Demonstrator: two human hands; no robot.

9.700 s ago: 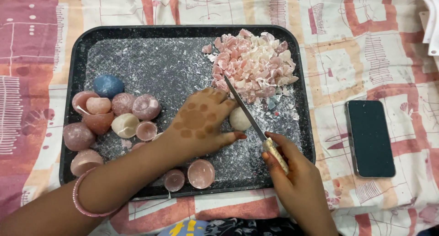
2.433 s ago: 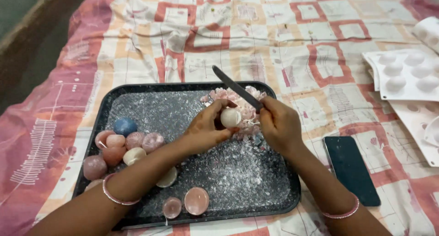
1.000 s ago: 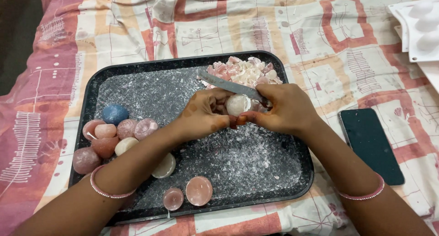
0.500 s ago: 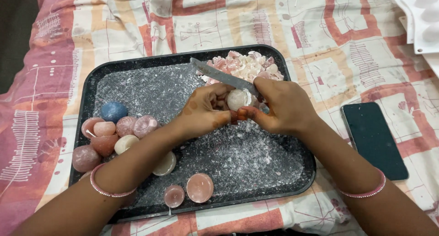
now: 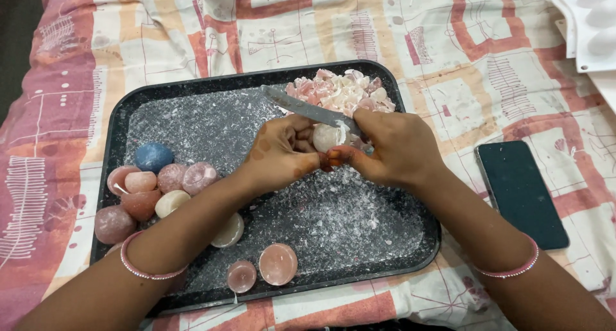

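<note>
- A small round off-white wax ball (image 5: pixel 327 137) is held above the middle of a black rectangular metal tray (image 5: pixel 115 132), between both hands.
- The left hand (image 5: pixel 279 154) is seen with fingers closed on the ball's left side; a thin pink bangle (image 5: pixel 138 270) is worn on that wrist.
- The right hand (image 5: pixel 391 148) is wrapped around the handle of a grey-bladed knife (image 5: pixel 305 108); the fingers are clamped on it, and the thumb is pressed just below the ball.
- The blade is angled up and to the left, its base touching the top of the ball.
- A heap of pink and white wax chips (image 5: pixel 340 90) is piled in the tray's far right corner, just behind the hands.
- White wax crumbs are scattered over the tray floor.
- A cluster of pink, peach and cream wax balls (image 5: pixel 151 186) is gathered at the tray's left end, with one blue wax ball (image 5: pixel 153 156) at its far edge.
- Two pink wax halves (image 5: pixel 263 270) are laid near the tray's near rim.
- The tray is set on a bed covered with a patterned pink, orange and white sheet (image 5: pixel 449 61).
- A black smartphone (image 5: pixel 521 193) is laid on the sheet right of the tray.
- A white moulded tray (image 5: pixel 587 23) is partly seen at the top right.
</note>
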